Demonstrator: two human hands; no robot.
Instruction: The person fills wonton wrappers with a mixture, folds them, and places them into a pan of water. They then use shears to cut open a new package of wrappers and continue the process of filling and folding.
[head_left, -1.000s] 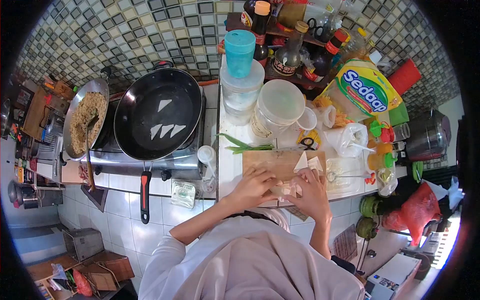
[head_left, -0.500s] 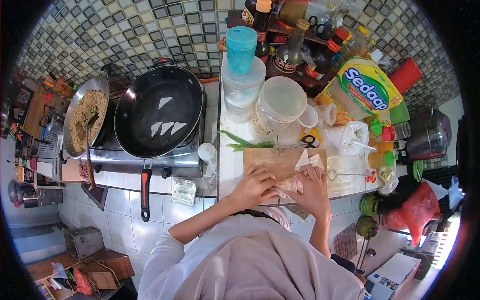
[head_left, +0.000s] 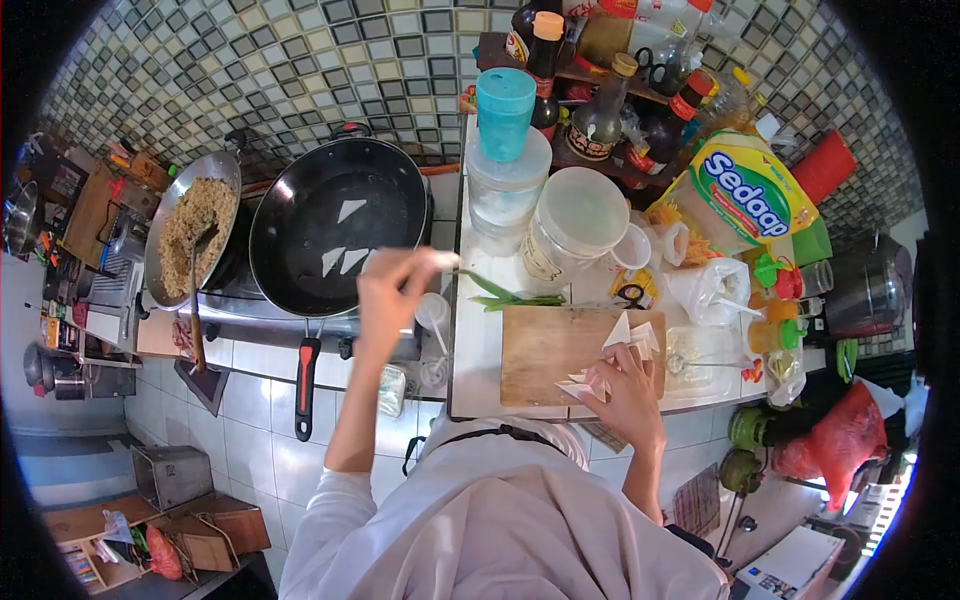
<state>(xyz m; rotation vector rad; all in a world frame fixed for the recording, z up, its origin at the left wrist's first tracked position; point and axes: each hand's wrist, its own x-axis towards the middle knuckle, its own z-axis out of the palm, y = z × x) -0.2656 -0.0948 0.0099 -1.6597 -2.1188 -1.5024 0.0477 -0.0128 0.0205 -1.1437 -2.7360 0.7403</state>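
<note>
My left hand (head_left: 392,292) is raised between the frying pan and the cutting board, smeared by motion. Its fingers are pinched, with a small white piece (head_left: 445,260) showing at the tips. Over the wooden cutting board (head_left: 535,350), my right hand (head_left: 626,385) has its fingers curled around several thin white triangular pieces (head_left: 574,386). More white triangles (head_left: 640,335) lie just above that hand on the board. Inside the black frying pan (head_left: 390,200) are several flat white triangles (head_left: 351,210); my left hand partly covers its lower right.
Left of the pan stands a wok (head_left: 225,180) of brown grainy food with a spatula (head_left: 195,320). Green leaves (head_left: 510,298) lie above the board, near lidded tubs (head_left: 580,215). Right of it are a clear tray (head_left: 705,355) and a yellow Sedaap pouch (head_left: 745,190). Bottles (head_left: 598,110) stand behind.
My left hand has left the board, moving up and left toward the frying pan with a white piece. My right hand stays at the board. The view has shifted slightly.
</note>
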